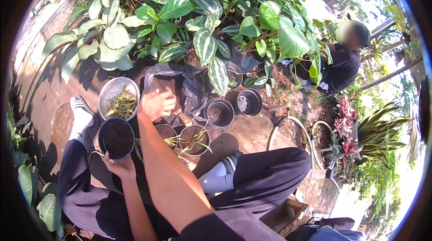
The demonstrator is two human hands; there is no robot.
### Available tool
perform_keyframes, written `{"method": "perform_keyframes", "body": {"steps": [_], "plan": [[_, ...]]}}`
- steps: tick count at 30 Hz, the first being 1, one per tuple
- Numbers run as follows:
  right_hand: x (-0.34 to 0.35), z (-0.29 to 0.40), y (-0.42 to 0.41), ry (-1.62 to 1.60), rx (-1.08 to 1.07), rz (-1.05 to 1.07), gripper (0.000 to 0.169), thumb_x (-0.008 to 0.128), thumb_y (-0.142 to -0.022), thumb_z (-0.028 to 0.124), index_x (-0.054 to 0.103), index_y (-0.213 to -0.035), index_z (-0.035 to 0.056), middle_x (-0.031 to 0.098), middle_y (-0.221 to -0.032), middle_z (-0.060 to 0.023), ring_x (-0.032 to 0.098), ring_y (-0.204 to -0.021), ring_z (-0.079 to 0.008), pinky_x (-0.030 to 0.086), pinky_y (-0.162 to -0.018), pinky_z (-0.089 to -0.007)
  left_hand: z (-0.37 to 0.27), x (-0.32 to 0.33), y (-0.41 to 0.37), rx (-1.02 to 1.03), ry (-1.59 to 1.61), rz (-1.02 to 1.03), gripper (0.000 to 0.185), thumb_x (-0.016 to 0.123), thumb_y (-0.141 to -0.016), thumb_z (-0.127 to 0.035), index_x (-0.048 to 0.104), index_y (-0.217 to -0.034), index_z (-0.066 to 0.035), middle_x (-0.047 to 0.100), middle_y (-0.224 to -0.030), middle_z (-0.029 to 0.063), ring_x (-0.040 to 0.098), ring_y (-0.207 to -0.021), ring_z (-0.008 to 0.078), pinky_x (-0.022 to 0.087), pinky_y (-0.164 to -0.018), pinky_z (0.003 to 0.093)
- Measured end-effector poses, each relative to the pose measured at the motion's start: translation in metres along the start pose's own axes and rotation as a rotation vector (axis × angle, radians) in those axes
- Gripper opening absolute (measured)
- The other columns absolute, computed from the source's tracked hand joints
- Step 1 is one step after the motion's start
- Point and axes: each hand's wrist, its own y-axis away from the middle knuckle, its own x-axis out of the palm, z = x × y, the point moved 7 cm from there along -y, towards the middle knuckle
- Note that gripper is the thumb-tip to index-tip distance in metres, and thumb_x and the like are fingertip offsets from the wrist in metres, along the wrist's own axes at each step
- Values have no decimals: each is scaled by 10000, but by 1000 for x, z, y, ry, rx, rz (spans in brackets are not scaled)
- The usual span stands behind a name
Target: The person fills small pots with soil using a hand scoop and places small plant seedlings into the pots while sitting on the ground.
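Observation:
My left hand grips the lower side of a black plastic pot filled with dark soil. A pale, thin sprig pokes out by its fingertips. My right hand is stretched forward over the near left side of a black plastic bag of soil. Its fingers are apart, somewhat blurred, and nothing shows in them. Just right of that hand, a hand trowel's wooden handle leans out of the bag. A whitish bowl of cut green plants stands beyond the held pot.
Potted seedlings stand under my right forearm. Two black pots sit to the right, one with a little soil. A hose curls on the ground. Leafy plants overhang the far side. Another person crouches at far right.

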Motion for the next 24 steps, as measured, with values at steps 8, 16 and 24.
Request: {"method": "perform_keyframes", "body": {"steps": [8,16,24], "plan": [[-18,32,-82,-68,70,325,402,520,-940,383,596,-1148,48,627,-1173,-181,563,-1158,-308,456,-952,-449,-35,-3,7,87,-31,-15,444,578,-871,-329,579,-1236,-76,636,-1255,58,592,-1180,238,460,-999,415],[10,-97,-101,764,-559,771,695,665,-876,466,463,-1373,24,617,-1266,-243,612,-1172,-373,485,-985,-463,-7,-7,6,-16,-1,-40,447,550,-884,-291,582,-1244,-28,640,-1261,87,593,-1177,241,453,-1001,394],[49,-104,-87,785,-564,782,533,584,-869,294,477,-1329,49,663,-1154,-251,641,-1110,-404,506,-955,-484,13,-10,-1,-21,-11,-112,444,528,-893,-259,567,-1241,14,630,-1267,103,576,-1181,245,384,-1062,386]]}}
